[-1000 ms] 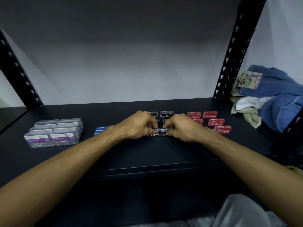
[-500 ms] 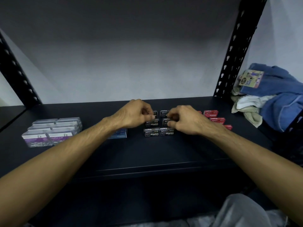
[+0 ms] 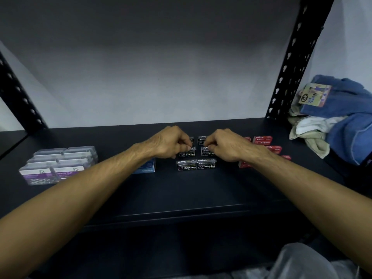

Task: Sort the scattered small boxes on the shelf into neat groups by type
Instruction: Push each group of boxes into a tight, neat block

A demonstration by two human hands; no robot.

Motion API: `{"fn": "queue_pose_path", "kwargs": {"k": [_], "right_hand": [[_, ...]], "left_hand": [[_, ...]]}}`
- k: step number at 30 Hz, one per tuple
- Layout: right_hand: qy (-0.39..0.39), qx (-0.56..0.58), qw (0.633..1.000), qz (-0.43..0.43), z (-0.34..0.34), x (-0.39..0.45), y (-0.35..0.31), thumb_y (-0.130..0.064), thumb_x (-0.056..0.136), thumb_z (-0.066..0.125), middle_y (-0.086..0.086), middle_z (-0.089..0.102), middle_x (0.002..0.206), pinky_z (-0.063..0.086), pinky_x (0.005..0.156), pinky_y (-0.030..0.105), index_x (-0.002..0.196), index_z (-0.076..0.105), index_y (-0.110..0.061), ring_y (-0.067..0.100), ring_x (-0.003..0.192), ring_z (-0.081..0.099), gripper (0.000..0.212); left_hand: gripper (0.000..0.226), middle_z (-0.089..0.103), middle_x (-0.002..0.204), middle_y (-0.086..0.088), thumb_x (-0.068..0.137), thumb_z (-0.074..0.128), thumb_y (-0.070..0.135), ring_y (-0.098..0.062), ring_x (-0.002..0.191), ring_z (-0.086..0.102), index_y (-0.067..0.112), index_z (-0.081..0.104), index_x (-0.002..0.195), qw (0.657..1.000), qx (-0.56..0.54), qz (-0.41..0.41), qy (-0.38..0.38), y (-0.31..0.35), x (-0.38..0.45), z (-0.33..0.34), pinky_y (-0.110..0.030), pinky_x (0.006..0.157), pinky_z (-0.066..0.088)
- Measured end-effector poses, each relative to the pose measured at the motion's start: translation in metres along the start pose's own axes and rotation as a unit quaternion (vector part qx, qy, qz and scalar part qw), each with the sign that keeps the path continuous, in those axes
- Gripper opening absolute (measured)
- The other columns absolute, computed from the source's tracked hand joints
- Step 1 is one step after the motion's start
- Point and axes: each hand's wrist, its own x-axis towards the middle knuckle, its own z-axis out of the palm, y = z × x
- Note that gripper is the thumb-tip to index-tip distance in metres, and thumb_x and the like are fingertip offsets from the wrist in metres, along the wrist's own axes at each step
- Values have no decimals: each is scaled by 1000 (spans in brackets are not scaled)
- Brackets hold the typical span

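Black staple boxes [image 3: 196, 165] stand in two columns at the middle of the dark shelf [image 3: 181, 194]. My left hand [image 3: 171, 141] pinches the left black box of the middle row [image 3: 188, 154] with curled fingers. My right hand [image 3: 225, 144] pinches the right box of that row [image 3: 206, 153]. Two more black boxes sit behind, partly hidden by my fingers. Blue staple boxes [image 3: 148, 168] lie left of the black ones, mostly under my left wrist. Red staple boxes [image 3: 262, 140] lie to the right, partly behind my right forearm.
Clear paper clip boxes [image 3: 58, 164] are stacked at the shelf's left. A pile of blue and pale towels [image 3: 338, 121] lies past the black perforated upright [image 3: 291, 63] at the right. Another upright [image 3: 18, 91] stands at the left.
Both hands have moved back from the front row of black boxes to the middle row and now pinch those two boxes. The front pair stands uncovered.
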Motion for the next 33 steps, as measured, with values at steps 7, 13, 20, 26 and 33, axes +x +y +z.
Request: {"fn": "queue_pose_path", "kwargs": {"k": [7,13,20,26,33], "right_hand": [[-18,14,1000,1,4,4,2,-17,100,52,2,62,133,40,91,21,127,65,-18,18,120,59,30],[-38,32,999,-14,4,3,-4,-18,99,53,0,65,129,42,93,22,126,66,-20,15,117,60,30],[-48,44,998,-22,7,0,-5,-18,100,51,-3,67,123,40,89,19,123,67,-23,10,110,60,29],[-49,38,997,-35,7,-2,-3,-19,99,52,-7,69,116,42,88,20,118,70,-28,7,102,60,28],[-72,40,996,-19,1,-3,-5,-33,95,55,-8,66,124,44,95,26,121,67,-34,10,110,59,29]], "left_hand": [[15,67,72,9,92,68,19,-12,60,65,12,74,105,999,-37,-22,-24,-1,0,-2,-31,55,60],[16,69,74,6,91,69,16,-13,62,67,10,74,105,996,-75,-36,-43,-8,-6,-4,-28,56,59],[17,68,65,11,91,70,18,-12,60,67,11,75,106,993,-94,-30,-69,-3,-10,-3,-28,57,59],[16,67,57,18,91,70,19,-9,57,67,11,75,104,993,-89,-28,-71,-1,-11,-1,-26,56,57],[25,70,77,16,93,65,35,-17,66,72,15,75,104,993,-92,-44,-67,6,-17,-5,-30,60,60]]}}
